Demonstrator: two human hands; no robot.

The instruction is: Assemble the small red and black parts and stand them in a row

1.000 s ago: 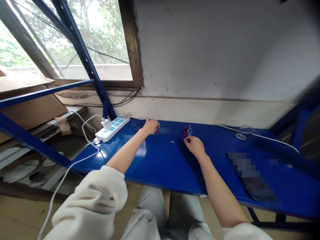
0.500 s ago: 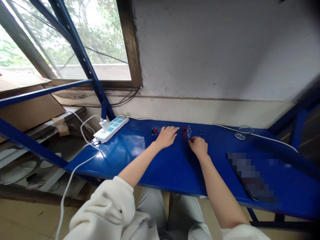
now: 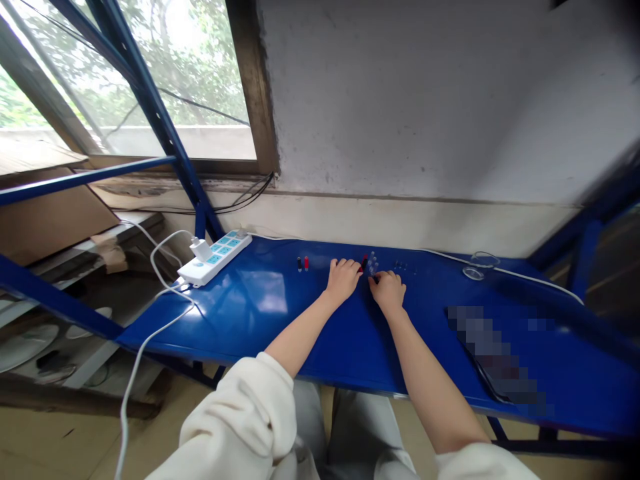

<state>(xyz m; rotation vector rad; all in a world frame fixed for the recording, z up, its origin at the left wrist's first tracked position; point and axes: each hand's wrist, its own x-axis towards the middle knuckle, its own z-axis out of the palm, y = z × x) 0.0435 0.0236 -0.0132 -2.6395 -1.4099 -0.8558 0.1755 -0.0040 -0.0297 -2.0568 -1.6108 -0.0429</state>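
Both hands rest close together on the blue metal shelf near its back edge. My left hand has its fingers curled, their tips at a small red part. My right hand is curled too, its fingertips by a cluster of small clear parts. What either hand holds, if anything, is hidden. To the left stand a small black part and a red one, apart from the hands.
A white power strip with a plugged white cable lies at the shelf's left end. Tiny dark parts sit right of the hands. A clear ring and white cable lie further right. A blurred dark item lies near the front right.
My left hand left the black and red parts at the left and slid right to meet my right hand by the red and clear parts. The view shifted slightly.
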